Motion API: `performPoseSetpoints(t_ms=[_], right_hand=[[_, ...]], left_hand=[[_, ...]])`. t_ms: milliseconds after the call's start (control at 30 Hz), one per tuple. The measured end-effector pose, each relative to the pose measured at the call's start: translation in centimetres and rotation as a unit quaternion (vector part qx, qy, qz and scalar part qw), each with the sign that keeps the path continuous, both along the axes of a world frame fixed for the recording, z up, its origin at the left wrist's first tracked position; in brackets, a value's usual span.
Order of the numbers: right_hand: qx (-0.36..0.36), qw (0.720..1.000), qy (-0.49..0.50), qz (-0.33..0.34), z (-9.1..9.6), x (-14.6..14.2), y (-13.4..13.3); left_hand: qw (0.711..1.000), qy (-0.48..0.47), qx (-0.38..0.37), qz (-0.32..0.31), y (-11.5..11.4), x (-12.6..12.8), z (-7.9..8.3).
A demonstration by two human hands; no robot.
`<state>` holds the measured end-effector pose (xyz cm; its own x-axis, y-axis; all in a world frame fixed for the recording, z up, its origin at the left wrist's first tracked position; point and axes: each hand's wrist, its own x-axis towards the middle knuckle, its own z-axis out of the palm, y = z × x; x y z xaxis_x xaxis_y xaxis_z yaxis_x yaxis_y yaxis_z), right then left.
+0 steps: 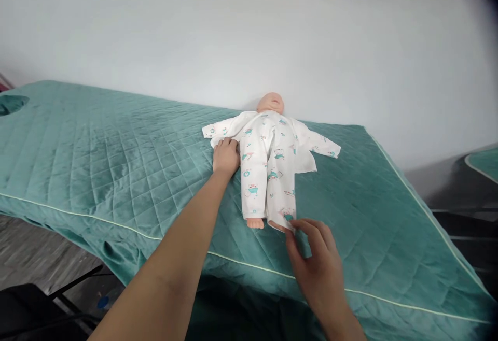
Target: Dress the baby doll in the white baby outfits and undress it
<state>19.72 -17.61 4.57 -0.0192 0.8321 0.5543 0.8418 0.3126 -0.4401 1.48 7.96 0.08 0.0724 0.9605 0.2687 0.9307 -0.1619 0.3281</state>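
A baby doll [268,162] lies on its back on a teal quilted bed cover [116,159], head toward the white wall. It wears a white sleepsuit with small teal and pink prints. My left hand [224,157] rests on the cover at the doll's side, fingers curled against the edge of the sleepsuit under its sleeve. My right hand [315,258] is near the doll's feet, thumb and forefinger pinching the hem of the trouser leg [287,216]. One bare foot [255,223] sticks out of the other leg.
The bed runs from far left to right, with a pale piped edge [249,266] along its front. A round face hole [11,103] sits at its far left end. A second teal bed corner [484,162] shows at right. Dark floor and chair parts lie below left.
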Motion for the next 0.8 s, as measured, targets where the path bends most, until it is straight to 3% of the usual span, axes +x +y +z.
performPoseSetpoints(t_ms=[100,267,433,633,800], right_hand=[[0.02,1.0,-0.023,-0.007,-0.1,-1.5,-0.1],[-0.037,0.992,-0.119,-0.022,-0.4,-4.2,1.6],[-0.053,0.986,-0.148,-0.052,-0.8,-4.4,3.1],[-0.033,0.995,-0.088,-0.017,-0.6,-3.4,3.5],[0.016,0.999,-0.024,0.034,0.7,-3.2,2.5]], left_hand=[[1.0,-0.004,-0.001,0.001,0.0,0.0,0.0],[1.0,-0.004,-0.003,0.001,-0.1,0.0,0.0],[1.0,-0.009,-0.004,0.0,0.0,0.0,0.0],[1.0,-0.007,-0.001,0.002,-0.1,0.1,0.1],[1.0,-0.003,-0.008,0.003,-0.1,0.1,0.2]])
